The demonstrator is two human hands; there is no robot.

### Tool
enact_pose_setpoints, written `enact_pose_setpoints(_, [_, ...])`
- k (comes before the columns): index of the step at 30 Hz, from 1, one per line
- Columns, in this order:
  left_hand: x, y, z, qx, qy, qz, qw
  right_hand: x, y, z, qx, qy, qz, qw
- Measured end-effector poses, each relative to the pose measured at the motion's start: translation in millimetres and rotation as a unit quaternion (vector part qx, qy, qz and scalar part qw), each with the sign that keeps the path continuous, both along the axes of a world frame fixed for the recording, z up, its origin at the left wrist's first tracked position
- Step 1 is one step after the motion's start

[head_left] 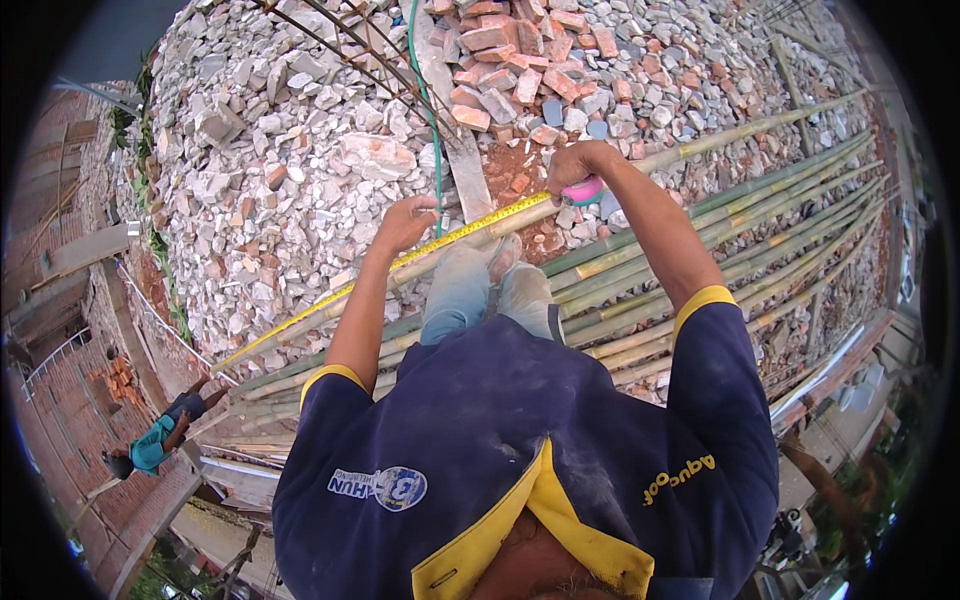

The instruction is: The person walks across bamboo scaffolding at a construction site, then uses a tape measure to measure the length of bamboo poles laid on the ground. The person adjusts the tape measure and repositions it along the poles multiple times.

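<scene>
My right hand [575,168] is closed round a tape measure with a pink and teal case [583,191]. Its yellow blade [470,228] is drawn out to the lower left, along a pale bamboo pole [400,275]. The blade's far end is too small to make out, near a person in a teal top [152,450]. My left hand [404,224] is just above the blade, fingers bent and apart, holding nothing that I can see. A green hose [437,170] passes beside its fingertips.
Broken concrete rubble [260,170] spreads ahead, with a heap of broken bricks [520,55]. Several green bamboo poles [720,235] lie across to the right and under me. Rusty rebar [370,50] sticks in from the top, beside a grey concrete beam [462,165].
</scene>
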State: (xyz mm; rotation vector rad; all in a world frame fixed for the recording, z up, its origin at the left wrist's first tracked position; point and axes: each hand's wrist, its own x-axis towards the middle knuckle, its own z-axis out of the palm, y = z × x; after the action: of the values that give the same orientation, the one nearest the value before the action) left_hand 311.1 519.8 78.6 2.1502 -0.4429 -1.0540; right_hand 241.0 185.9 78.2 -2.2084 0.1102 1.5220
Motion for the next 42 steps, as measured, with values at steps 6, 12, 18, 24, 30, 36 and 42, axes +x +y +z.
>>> enact_pose_setpoints(6, [16,-48,4,-0.020,0.045,-0.069,0.996,4,-19,13,0.016,-0.006,-0.009,1.000])
enact_pose_setpoints(12, [17,-99,-21,-0.049,0.062,-0.174,0.982,11,-48,7,-0.013,-0.022,-0.016,1.000])
enact_pose_setpoints(18, [26,-142,-47,-0.118,0.118,-0.171,0.971,41,-86,-8,0.027,-0.015,0.006,1.000])
enact_pose_setpoints(24, [47,-172,-63,-0.020,0.125,-0.144,0.981,91,-126,-32,0.128,0.002,0.071,0.989])
enact_pose_setpoints(30, [55,-173,-92,0.036,0.156,-0.055,0.986,117,-158,-49,0.128,0.049,0.098,0.986])
enact_pose_setpoints(36, [62,-184,-97,0.072,0.200,-0.042,0.976,103,-213,-47,0.120,0.033,0.049,0.991])
enact_pose_setpoints(42, [55,-196,-107,0.173,0.195,-0.060,0.963,71,-284,-28,0.126,0.015,0.049,0.991])
